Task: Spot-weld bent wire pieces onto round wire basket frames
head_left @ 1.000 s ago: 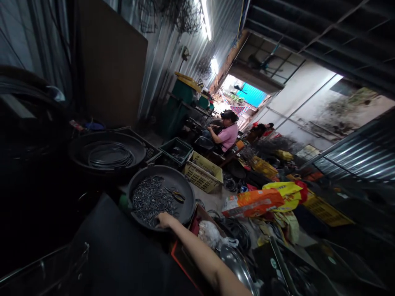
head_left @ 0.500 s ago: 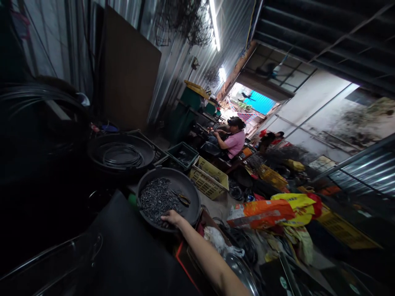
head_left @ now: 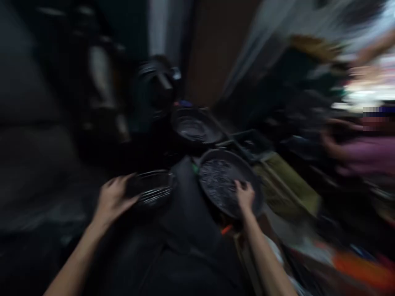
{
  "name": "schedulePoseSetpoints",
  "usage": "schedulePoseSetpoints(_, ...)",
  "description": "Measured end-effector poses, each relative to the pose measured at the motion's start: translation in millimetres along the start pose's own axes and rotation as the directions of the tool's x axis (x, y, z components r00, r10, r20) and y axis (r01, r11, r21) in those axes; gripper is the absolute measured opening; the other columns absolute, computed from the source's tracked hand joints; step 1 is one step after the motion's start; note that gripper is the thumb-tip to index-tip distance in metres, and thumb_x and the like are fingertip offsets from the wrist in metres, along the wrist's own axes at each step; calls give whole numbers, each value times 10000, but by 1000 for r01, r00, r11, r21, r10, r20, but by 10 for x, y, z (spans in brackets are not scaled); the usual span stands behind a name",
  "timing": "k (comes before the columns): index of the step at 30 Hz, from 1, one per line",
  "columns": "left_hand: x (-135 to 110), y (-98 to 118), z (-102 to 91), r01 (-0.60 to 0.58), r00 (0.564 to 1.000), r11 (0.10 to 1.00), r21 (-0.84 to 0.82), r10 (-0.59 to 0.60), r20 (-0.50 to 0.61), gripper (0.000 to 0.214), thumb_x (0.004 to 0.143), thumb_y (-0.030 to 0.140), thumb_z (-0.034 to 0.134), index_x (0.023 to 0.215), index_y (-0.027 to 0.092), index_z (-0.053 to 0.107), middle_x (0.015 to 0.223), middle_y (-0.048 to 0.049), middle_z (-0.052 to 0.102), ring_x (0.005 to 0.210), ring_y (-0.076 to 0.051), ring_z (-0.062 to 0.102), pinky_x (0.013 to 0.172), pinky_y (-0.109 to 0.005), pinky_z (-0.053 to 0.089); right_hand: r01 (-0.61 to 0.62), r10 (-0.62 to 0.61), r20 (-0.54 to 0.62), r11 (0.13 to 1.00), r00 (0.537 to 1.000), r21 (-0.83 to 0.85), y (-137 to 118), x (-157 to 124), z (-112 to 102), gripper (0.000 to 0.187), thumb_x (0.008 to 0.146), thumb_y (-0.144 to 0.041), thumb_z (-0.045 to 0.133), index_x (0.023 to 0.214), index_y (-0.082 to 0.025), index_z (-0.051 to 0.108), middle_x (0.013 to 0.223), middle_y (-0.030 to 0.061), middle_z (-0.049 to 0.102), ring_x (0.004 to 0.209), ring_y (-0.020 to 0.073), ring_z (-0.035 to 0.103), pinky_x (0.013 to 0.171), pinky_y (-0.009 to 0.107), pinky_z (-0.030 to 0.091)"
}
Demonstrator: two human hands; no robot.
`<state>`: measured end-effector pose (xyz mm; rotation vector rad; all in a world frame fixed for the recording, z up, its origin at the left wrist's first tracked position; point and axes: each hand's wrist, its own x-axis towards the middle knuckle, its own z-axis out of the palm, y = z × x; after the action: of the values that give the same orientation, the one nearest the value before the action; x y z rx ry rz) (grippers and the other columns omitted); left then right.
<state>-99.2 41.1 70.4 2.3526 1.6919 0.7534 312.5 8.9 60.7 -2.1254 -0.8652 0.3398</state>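
My left hand [head_left: 115, 198] is at the left end of a shiny wire frame [head_left: 154, 193], with the thumb below and the fingers above its edge. The frame has parallel bars and lies over my dark-clothed lap [head_left: 185, 234]. My right hand [head_left: 245, 194] reaches into a round dark pan [head_left: 247, 168], its fingers curled at the right edge of a heap of small bent metal pieces [head_left: 216, 179]. Something dark seems to lie between those fingers, but blur hides what. The yellow-handled pliers seen earlier in the pan cannot be made out.
Behind the pan stands another dark pan [head_left: 212, 133] holding coiled wire [head_left: 193, 130]. To its right are a yellow crate [head_left: 277, 181] and a dark green crate [head_left: 251, 142]. A person in a pink top [head_left: 367, 150] sits farther right. An orange bag [head_left: 364, 267] lies at lower right.
The view has swung left and blurred. My left hand has come into sight at the wire frame. My right hand has shifted from the heap's near edge to its right side, where the pliers lay.
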Motion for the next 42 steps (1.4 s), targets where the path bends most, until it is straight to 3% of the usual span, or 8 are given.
schedulePoseSetpoints(4,-292,-67,-235,184,977,982,-35,-179,118,618,674,277,712,1237,196,470,1082,-46,578,986,-212,586,851,-327,488,116,-144,177,981,974,157,-17,-352,396,465,659,-548,633,901,-151,613,849,89,669,758,212,626,712,337,494)
schedulePoseSetpoints(8,-170,-77,-295,193,981,981,-31,-192,34,617,678,216,687,1248,202,452,1096,-43,562,993,-197,577,856,-302,477,-65,-80,593,974,801,219,-244,-944,715,461,592,-571,693,780,-158,617,679,39,649,591,185,627,578,314,528)
schedulePoseSetpoints(11,-147,-55,-325,155,988,988,-2,-155,3,623,673,202,688,1248,189,447,1097,-52,554,973,-201,573,840,-308,484,-61,-180,664,944,726,324,-738,-1187,841,405,647,-521,702,804,-155,627,708,32,656,589,153,627,554,269,526)
schedulePoseSetpoints(14,-143,-60,-325,123,992,992,11,-123,-19,610,691,184,674,1253,183,437,1101,-62,545,978,-204,566,834,-310,488,-81,-311,777,904,548,420,-1306,-1289,989,351,691,-474,701,798,-147,632,711,31,654,569,132,614,507,232,504)
schedulePoseSetpoints(16,-138,-68,-317,104,994,994,20,-103,-35,592,703,169,662,1249,185,435,1101,-67,543,990,-205,562,839,-311,490,-110,-351,808,886,473,449,-1574,-1351,1138,345,692,-474,700,766,-145,623,675,15,635,537,119,596,491,223,493)
schedulePoseSetpoints(26,-94,-192,-334,91,982,996,20,-87,-165,565,724,227,667,1240,187,441,1107,-74,539,1047,-220,539,933,-355,468,42,-467,655,831,594,555,-1750,-1643,1608,337,775,-501,597,834,-170,600,724,18,637,576,144,604,569,268,524)
schedulePoseSetpoints(36,-20,-375,-322,137,967,990,-29,-140,-214,627,693,164,684,1257,196,413,1180,-82,496,1096,-215,538,904,-316,491,353,-623,514,771,589,530,-1965,-1641,1762,289,813,-445,551,787,-164,617,707,10,632,638,131,560,620,227,445)
schedulePoseSetpoints(42,19,-404,-308,150,961,988,-41,-155,-229,609,696,159,678,1243,205,414,1142,-66,505,1052,-204,561,870,-304,506,366,-615,498,777,612,512,-2026,-1663,1823,303,807,-445,562,824,-158,659,754,26,666,690,145,584,662,234,441)
